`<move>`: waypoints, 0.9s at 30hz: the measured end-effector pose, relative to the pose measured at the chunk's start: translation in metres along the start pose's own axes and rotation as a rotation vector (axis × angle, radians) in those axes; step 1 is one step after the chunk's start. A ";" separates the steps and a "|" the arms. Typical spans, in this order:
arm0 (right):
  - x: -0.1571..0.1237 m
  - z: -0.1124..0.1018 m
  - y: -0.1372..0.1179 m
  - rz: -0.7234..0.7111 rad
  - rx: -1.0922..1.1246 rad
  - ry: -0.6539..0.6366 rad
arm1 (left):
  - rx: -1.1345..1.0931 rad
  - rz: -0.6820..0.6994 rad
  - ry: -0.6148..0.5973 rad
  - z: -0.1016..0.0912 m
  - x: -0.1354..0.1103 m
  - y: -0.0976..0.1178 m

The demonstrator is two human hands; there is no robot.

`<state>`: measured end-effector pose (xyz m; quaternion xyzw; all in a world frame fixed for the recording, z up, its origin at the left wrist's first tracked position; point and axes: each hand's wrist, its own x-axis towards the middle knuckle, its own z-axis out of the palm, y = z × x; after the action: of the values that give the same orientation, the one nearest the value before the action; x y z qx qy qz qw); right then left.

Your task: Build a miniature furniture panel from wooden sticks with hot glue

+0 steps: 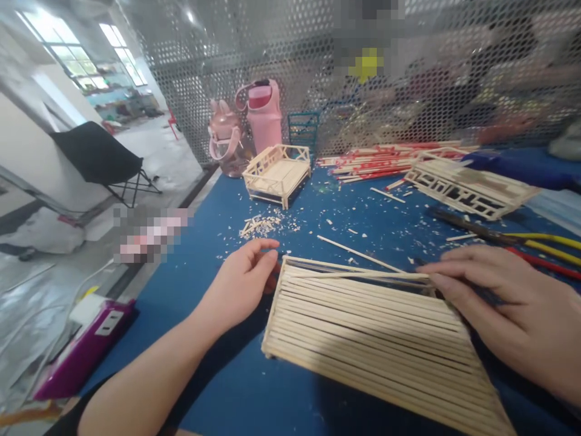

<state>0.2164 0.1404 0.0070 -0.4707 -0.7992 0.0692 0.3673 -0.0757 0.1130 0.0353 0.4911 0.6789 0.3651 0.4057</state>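
A flat panel of pale wooden sticks (372, 339) lies on the blue table (236, 387) in front of me. My left hand (240, 281) curls against the panel's left edge, thumb and fingers bent around its far corner. My right hand (508, 309) lies flat on the panel's right side, fingers stretched out and pressing on the top sticks. A loose thin stick (358, 253) rests just beyond the panel.
A small wooden stick model bed (276, 172) stands at the back, beside two pink bottles (263, 115). Red-tipped sticks (376, 160), another stick frame (467, 184), pliers with yellow and red handles (521, 242) and wood scraps (261, 225) lie around. A perforated metal screen backs the table.
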 end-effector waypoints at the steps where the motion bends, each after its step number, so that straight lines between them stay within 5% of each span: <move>1: -0.002 0.000 0.001 0.028 0.004 0.021 | -0.008 -0.014 -0.003 0.001 0.000 0.002; 11: -0.003 -0.002 -0.003 0.164 0.090 -0.060 | -0.079 -0.106 -0.135 -0.004 -0.003 0.008; 14: 0.001 -0.002 -0.005 0.294 0.090 -0.058 | 0.167 0.038 0.039 -0.015 -0.011 0.009; 17: 0.004 0.000 -0.004 0.324 0.158 -0.104 | 0.354 0.120 0.250 -0.015 -0.046 0.008; 19: 0.006 0.000 -0.004 0.303 0.199 -0.112 | 0.224 0.016 0.164 -0.003 -0.083 0.004; 23: 0.008 -0.003 -0.008 0.330 0.318 -0.117 | -0.281 -0.265 -0.192 0.037 -0.135 -0.015; 27: 0.000 -0.007 -0.021 0.472 0.699 -0.335 | -0.337 -0.219 0.012 0.051 -0.130 -0.023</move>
<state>0.2060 0.1269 0.0211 -0.4700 -0.6470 0.4922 0.3438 -0.0139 -0.0133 0.0189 0.3375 0.6598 0.4302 0.5154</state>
